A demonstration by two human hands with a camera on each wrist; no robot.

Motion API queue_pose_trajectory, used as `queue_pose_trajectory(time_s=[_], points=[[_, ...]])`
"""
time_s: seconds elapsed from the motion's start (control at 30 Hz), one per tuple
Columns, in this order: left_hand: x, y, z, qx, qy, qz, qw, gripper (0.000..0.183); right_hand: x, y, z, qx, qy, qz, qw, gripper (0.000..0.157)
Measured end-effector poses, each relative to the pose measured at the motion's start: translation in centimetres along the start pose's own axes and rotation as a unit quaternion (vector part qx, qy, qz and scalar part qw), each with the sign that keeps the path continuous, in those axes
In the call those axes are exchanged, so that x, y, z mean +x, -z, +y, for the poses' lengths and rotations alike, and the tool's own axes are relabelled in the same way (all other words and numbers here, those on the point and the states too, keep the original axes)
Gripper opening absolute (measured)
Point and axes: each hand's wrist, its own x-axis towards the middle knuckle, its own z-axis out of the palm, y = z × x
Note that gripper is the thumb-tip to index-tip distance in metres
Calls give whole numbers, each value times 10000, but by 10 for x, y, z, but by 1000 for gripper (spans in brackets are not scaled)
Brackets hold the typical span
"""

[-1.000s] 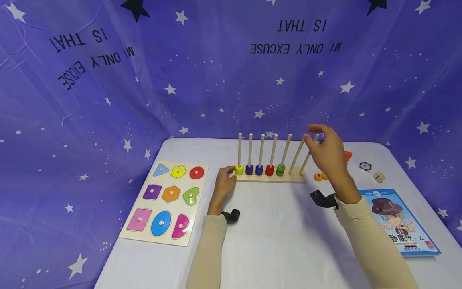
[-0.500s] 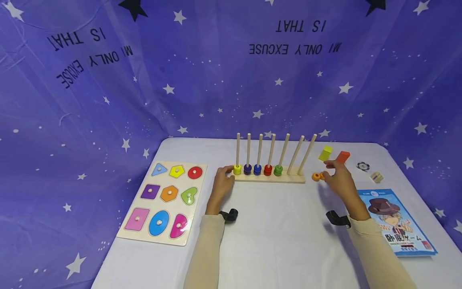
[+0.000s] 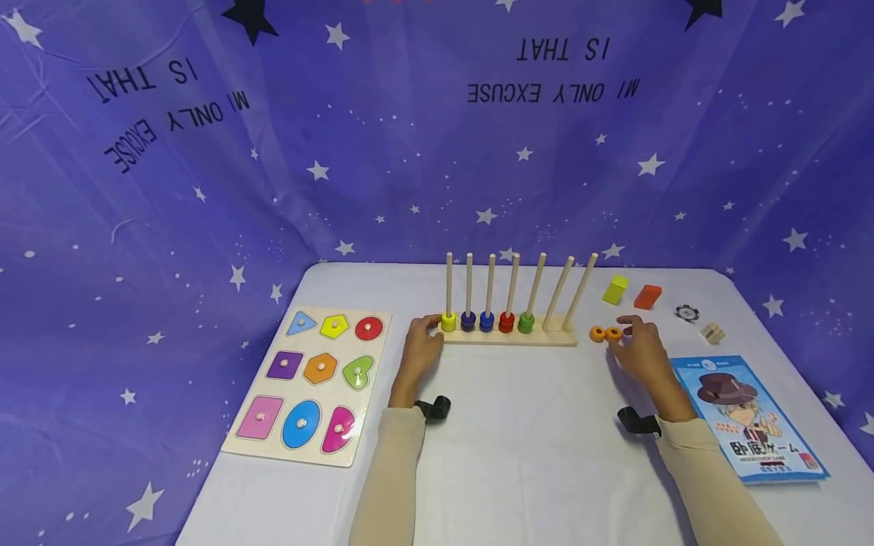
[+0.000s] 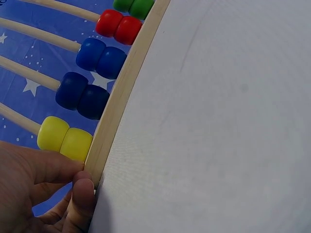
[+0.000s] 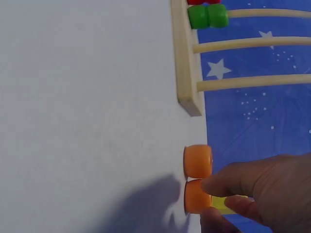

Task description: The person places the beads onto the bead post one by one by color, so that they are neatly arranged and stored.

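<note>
A wooden bead rack [image 3: 508, 340] with a row of upright pegs stands on the table. Pairs of yellow [image 4: 65, 138], dark blue [image 4: 82, 95], blue [image 4: 101, 58], red [image 4: 119, 26] and green beads [image 3: 526, 322] sit low on its pegs. The two rightmost pegs are bare. My left hand [image 3: 422, 349] grips the left end of the rack's base between thumb and fingers, beside the yellow beads. Two orange beads [image 5: 198, 161] lie side by side off the rack's right end. My right hand [image 3: 642, 353] has its thumb and fingers spread around the nearer bead [image 5: 195, 196].
A shape puzzle board [image 3: 310, 387] lies at the left. Behind my right hand are a yellow-green block [image 3: 616, 290] and an orange-red block [image 3: 647, 296]. Further right lie a black-and-white chip [image 3: 686, 313], a small wooden piece [image 3: 713, 333] and a blue game box [image 3: 751, 417].
My right hand has come down from the rightmost pegs to the orange beads, then shifted slightly, so both beads now show. My left hand has stayed at the rack's end.
</note>
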Motion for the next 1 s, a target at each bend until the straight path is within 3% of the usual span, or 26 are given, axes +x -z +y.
queue_pose_trajectory(time_s=[0.3, 0.53, 0.77, 0.87, 1.0], points=[[0, 1, -3, -51, -74, -9, 10000, 37, -5, -7, 3, -100, -139, -235, 9996, 39], [0, 1, -1, -95, -85, 3, 9999, 37, -23, 10, -10, 138, 91, 338, 9993, 40], [-1, 2, 1, -119, -122, 26, 9999, 37, -25, 68, -72, 698, 912, 1393, 9836, 47], [-1, 2, 0, -97, -68, 4, 9999, 37, -26, 87, -105, 880, 1143, 1418, 9793, 51], [-1, 1, -1, -84, -26, -5, 10000, 38, -23, 94, -138, 1000, 1520, 1282, 9749, 50]])
